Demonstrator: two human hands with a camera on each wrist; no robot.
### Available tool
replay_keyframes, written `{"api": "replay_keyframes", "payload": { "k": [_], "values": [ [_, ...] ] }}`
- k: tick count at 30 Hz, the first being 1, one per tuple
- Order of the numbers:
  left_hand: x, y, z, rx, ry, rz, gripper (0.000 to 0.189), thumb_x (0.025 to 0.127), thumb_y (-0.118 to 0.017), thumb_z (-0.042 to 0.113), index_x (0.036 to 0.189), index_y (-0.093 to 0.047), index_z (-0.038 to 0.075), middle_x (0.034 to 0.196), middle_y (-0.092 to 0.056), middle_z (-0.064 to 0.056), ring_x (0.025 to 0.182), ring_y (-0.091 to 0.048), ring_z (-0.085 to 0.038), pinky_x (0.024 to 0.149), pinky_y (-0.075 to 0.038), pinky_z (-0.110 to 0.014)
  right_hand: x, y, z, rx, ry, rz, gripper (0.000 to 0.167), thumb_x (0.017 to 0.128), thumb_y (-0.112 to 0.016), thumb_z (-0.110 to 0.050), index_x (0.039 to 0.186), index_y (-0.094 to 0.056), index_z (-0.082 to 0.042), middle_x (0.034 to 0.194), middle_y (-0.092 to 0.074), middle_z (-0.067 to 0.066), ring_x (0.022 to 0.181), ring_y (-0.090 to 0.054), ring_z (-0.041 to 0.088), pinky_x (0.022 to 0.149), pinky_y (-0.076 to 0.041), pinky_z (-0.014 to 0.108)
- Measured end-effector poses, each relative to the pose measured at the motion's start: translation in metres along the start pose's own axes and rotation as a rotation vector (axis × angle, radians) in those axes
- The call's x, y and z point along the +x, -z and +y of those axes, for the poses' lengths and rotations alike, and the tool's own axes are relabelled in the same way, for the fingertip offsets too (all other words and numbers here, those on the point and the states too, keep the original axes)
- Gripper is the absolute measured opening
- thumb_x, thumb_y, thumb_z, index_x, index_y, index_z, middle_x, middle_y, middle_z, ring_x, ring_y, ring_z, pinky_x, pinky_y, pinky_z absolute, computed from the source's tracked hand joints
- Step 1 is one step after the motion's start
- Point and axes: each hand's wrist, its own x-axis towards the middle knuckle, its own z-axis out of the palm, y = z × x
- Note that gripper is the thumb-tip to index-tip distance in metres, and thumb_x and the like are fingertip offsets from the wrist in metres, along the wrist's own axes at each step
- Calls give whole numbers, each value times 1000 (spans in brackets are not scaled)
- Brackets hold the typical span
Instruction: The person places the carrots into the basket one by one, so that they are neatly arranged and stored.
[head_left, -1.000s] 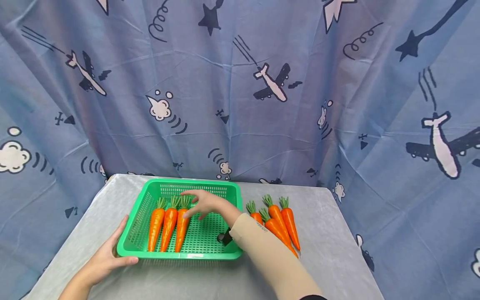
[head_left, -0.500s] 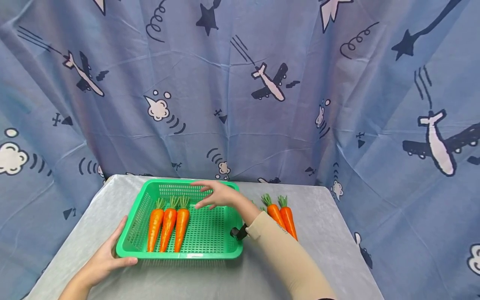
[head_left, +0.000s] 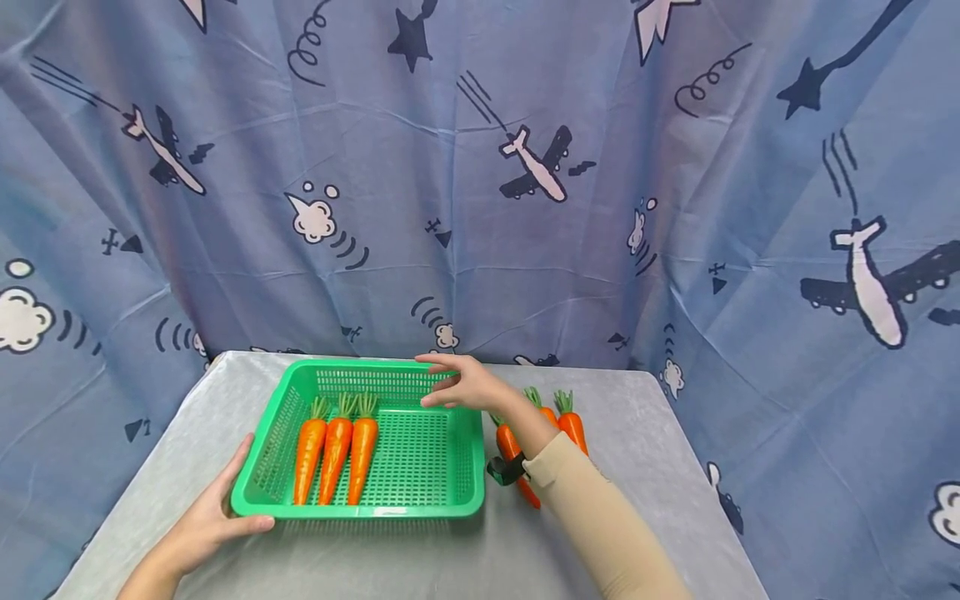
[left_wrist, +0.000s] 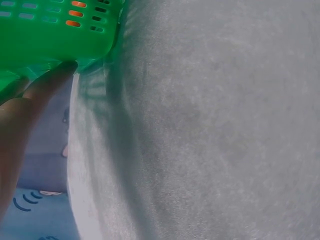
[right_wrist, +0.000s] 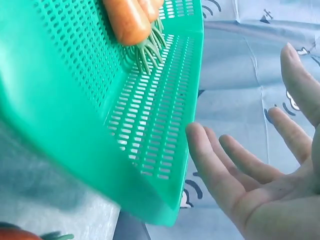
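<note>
A green plastic basket (head_left: 427, 510) sits on the table, with three carrots with green tops side by side in its left half: a left one (head_left: 310, 450), a middle one (head_left: 337, 450) and a right one (head_left: 363, 450). My left hand (head_left: 202, 521) holds the basket's near left corner, thumb along the front and fingers along the left side. Above the basket's far right corner hovers my right hand (head_left: 468, 385), fingers spread and nothing in them. The right wrist view also shows this right hand (right_wrist: 250, 175) beside the basket rim.
More carrots lie on the table right of the basket, among them a near one (head_left: 507, 442) and a far right one (head_left: 572, 427), partly covered by the right forearm. A blue patterned curtain (head_left: 480, 208) hangs behind the grey-white tabletop (head_left: 637, 500).
My right hand has moved right, from over the rightmost carrot in the basket to the far right corner. The left hand and the carrots in the basket stay put.
</note>
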Motion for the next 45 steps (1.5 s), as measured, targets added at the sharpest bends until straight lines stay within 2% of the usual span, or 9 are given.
{"api": "replay_keyframes", "payload": {
  "k": [15, 17, 23, 25, 28, 35, 37, 41, 45],
  "values": [
    [1, -1, 2, -31, 32, -17, 116, 88, -70, -7, 162, 15, 19, 164, 9, -29, 119, -58, -3, 87, -56, -27, -32, 27, 13, -8, 51, 118, 72, 87, -81, -25, 151, -49, -31, 155, -44, 17, 132, -52, 42, 98, -52, 49],
    [0, -1, 2, -30, 27, -16, 115, 88, -70, -7, 162, 14, 19, 165, 7, -26, 119, -58, -2, 87, -56, -26, -38, 32, 16, -27, 43, 144, 71, 87, -81, -26, 151, -49, -30, 154, -46, 16, 133, -51, 43, 100, -51, 50],
    [-2, -2, 1, -21, -21, -14, 115, 87, -68, -12, 162, 13, 19, 160, -12, 13, 119, -58, -2, 87, -55, -23, -49, 46, 37, -46, 24, 213, 67, 87, -81, -28, 148, -52, -32, 151, -50, 13, 133, -52, 41, 101, -49, 53],
    [-2, -1, 1, -14, -25, -11, 116, 86, -69, -11, 162, 13, 18, 158, -14, 16, 118, -58, -1, 87, -54, -23, -52, 51, 44, -44, 17, 225, 67, 87, -81, -30, 148, -51, -33, 151, -50, 12, 133, -53, 40, 102, -49, 53],
    [-1, -1, 2, 3, -18, -7, 117, 85, -70, -10, 162, 13, 17, 161, -11, 9, 117, -58, -1, 87, -54, -22, -60, 57, 52, -36, -1, 248, 67, 88, -80, -31, 148, -51, -33, 151, -50, 12, 132, -54, 38, 102, -49, 53],
    [2, -2, 6, 52, 0, -1, 119, 84, -72, -8, 163, 11, 24, 162, 4, -31, 116, -57, 0, 87, -52, -20, -81, 70, 76, -5, -33, 290, 68, 91, -77, -27, 152, -47, -29, 153, -46, 14, 136, -49, 42, 104, -47, 53],
    [2, -2, 6, 61, -10, 0, 119, 84, -72, -9, 163, 11, 23, 162, 4, -33, 117, -56, 1, 88, -51, -19, -86, 73, 84, -18, -45, 304, 69, 90, -78, -27, 152, -47, -28, 153, -46, 15, 136, -48, 44, 104, -47, 54],
    [1, -2, 5, 50, -21, -12, 119, 84, -71, -10, 163, 12, 23, 165, 1, -20, 118, -56, 0, 89, -51, -19, -97, 79, 102, -55, -73, 336, 68, 89, -79, -26, 151, -49, -26, 152, -47, 19, 135, -47, 47, 104, -46, 56],
    [2, -2, 7, 72, -18, 7, 121, 82, -73, -10, 163, 10, 22, 164, -1, -25, 117, -55, 2, 90, -48, -15, -110, 87, 121, -67, -108, 361, 70, 89, -79, -29, 152, -48, -27, 153, -46, 21, 136, -46, 47, 105, -45, 56]
  ]
}}
